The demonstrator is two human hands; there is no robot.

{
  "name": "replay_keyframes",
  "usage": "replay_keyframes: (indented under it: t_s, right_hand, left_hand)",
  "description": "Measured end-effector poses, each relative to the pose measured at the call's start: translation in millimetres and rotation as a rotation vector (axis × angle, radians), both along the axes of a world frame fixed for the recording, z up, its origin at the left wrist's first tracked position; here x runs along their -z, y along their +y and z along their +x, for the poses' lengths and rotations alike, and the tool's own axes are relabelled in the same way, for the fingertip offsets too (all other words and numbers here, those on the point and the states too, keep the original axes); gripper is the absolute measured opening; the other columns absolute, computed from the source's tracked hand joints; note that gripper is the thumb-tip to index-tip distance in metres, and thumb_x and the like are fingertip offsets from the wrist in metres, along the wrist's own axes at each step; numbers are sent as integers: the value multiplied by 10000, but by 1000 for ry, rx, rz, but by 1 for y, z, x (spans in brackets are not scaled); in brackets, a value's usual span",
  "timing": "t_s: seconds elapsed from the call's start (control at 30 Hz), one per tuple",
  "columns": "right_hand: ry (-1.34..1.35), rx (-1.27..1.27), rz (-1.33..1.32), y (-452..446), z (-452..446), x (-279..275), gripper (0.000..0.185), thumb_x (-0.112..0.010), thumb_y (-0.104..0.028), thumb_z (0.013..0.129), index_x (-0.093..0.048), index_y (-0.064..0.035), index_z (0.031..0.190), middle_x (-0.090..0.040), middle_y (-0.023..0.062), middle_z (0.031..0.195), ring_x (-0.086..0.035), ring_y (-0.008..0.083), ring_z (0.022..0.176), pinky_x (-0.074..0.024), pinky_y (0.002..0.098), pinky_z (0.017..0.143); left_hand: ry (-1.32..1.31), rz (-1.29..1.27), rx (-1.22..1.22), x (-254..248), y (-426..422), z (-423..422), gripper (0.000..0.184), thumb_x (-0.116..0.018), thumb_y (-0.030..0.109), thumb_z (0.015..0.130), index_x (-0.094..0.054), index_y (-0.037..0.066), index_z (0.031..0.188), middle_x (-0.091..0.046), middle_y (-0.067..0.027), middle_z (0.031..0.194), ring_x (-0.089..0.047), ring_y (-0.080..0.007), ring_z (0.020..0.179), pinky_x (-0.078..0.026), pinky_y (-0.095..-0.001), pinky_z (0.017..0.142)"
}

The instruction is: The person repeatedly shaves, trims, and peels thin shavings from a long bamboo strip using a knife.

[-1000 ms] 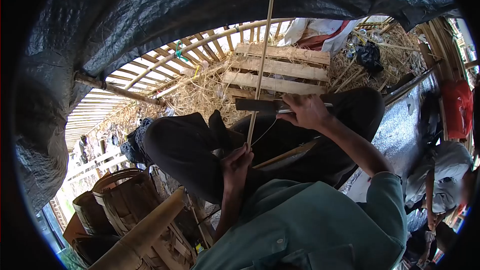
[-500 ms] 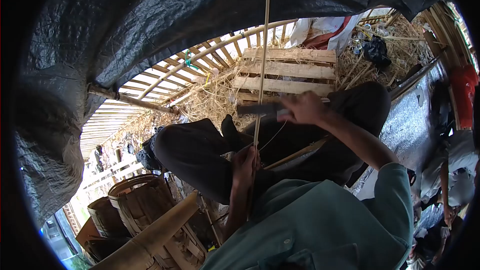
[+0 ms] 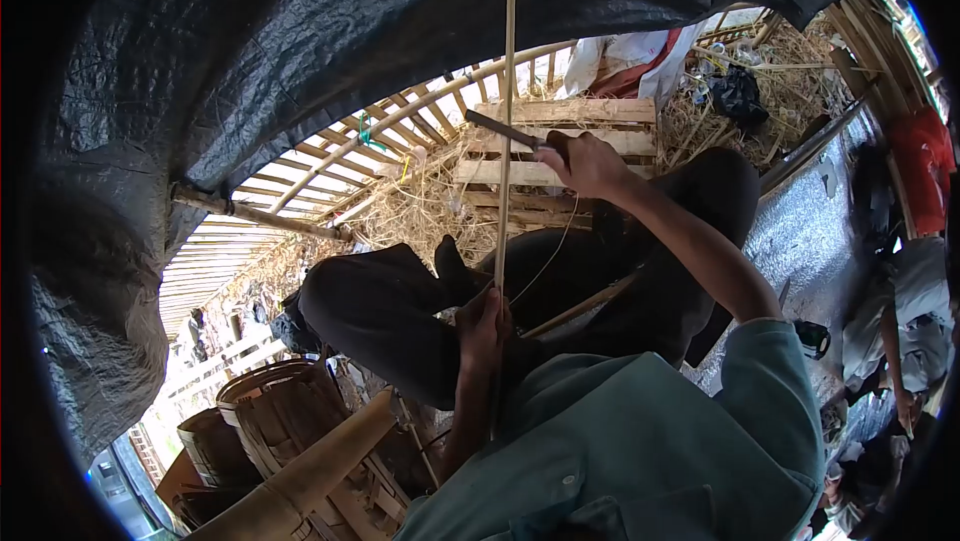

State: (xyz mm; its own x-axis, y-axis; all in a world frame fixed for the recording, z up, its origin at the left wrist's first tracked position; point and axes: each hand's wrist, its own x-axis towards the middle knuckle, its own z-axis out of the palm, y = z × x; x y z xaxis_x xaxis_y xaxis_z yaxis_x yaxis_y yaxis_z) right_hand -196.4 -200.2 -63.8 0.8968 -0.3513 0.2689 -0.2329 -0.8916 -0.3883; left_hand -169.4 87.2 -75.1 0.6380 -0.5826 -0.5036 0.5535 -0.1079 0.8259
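A long, thin bamboo strip (image 3: 507, 71) rises from my lap to the tarp overhead. My left hand (image 3: 482, 323) is closed around its lower part. Farther up, my right hand (image 3: 592, 167) grips a dark-bladed knife (image 3: 497, 129), whose handle is mostly hidden in the fingers. The blade crosses the strip in the view; whether it touches, I cannot tell. A fine curled sliver (image 3: 560, 246) bows out between the strip's lower part and the area below my right hand.
Wooden slats (image 3: 560, 173) lie ahead among straw (image 3: 420, 203). A bamboo pole (image 3: 300, 466) and woven baskets (image 3: 275, 411) stand at lower left. Black tarp (image 3: 330, 51) hangs overhead. Another person's arm (image 3: 893, 356) shows at far right, near a red bag (image 3: 918, 156).
My right hand has moved the knife up and away from my left hand, and the blade is now tilted. The left hand keeps its hold on the strip. The view has shifted slightly.
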Motion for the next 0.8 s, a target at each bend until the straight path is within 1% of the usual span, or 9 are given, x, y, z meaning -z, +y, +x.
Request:
replay_keyframes:
  t_s: [0.17,0.27,0.33,0.4,0.47,0.6,0.67,0.73,0.8]
  right_hand:
    - [171,-508,-14,3,-22,-13,474,-537,-545,850,-569,-79,929,-582,127,567,-608,328,531,-478,428,497]
    - [71,-411,-268,-10,-9,-4,470,-527,-559,848,-576,-98,926,-589,124,572,-618,319,542,-489,428,508]
    - [194,116,188,-28,20,-3,477,-459,-553,889,-564,-95,972,-611,141,611,-629,368,586,-502,477,563]
    - [197,119,-3,-27,25,-19,467,-459,-551,891,-561,-103,973,-614,137,625,-628,376,608,-502,489,587]
    - [174,-121,90,-28,16,-20,479,-472,-575,873,-556,-117,989,-620,126,642,-631,368,619,-502,486,586]
    - [182,-619,-361,-43,9,-15,480,-578,-560,818,-555,-91,914,-574,110,573,-625,316,575,-503,436,534]
    - [118,-11,-113,-43,27,-7,491,-598,-556,799,-563,-80,914,-585,116,585,-630,337,600,-495,452,519]
    - [30,40,11,-51,38,-8,469,-613,-529,799,-557,-78,915,-590,130,595,-626,347,605,-490,458,530]
    - [116,-238,-98,-55,27,-13,469,-625,-527,789,-555,-79,908,-587,119,594,-620,339,589,-489,446,535]
  left_hand:
    - [51,-57,59,1,7,4,337,-442,214,981,-503,-27,1208,-442,19,628,-365,-30,458,-288,-189,407]
    - [58,-75,43,4,6,5,343,-441,223,982,-501,-27,1209,-443,18,626,-361,-30,448,-279,-187,400]
    - [59,-70,30,4,9,2,365,-459,238,977,-504,-33,1217,-452,19,625,-367,-31,445,-280,-189,400]
    - [25,-63,14,1,5,4,411,-492,261,967,-504,-47,1239,-467,24,623,-378,-31,446,-288,-192,403]
    - [29,-80,34,1,7,5,417,-497,270,964,-511,-49,1232,-482,16,634,-386,-32,444,-296,-189,401]
    - [33,-70,19,2,7,-1,427,-507,284,959,-520,-54,1220,-491,8,643,-390,-33,440,-300,-186,395]
    - [56,-94,13,5,9,2,432,-509,286,958,-518,-56,1221,-493,4,645,-390,-34,436,-299,-186,392]
    - [83,-112,7,8,10,-2,435,-510,288,958,-517,-58,1221,-494,1,645,-391,-35,434,-298,-187,390]
    - [84,-123,27,8,11,3,437,-510,291,958,-519,-59,1219,-494,-1,643,-391,-37,432,-297,-188,389]
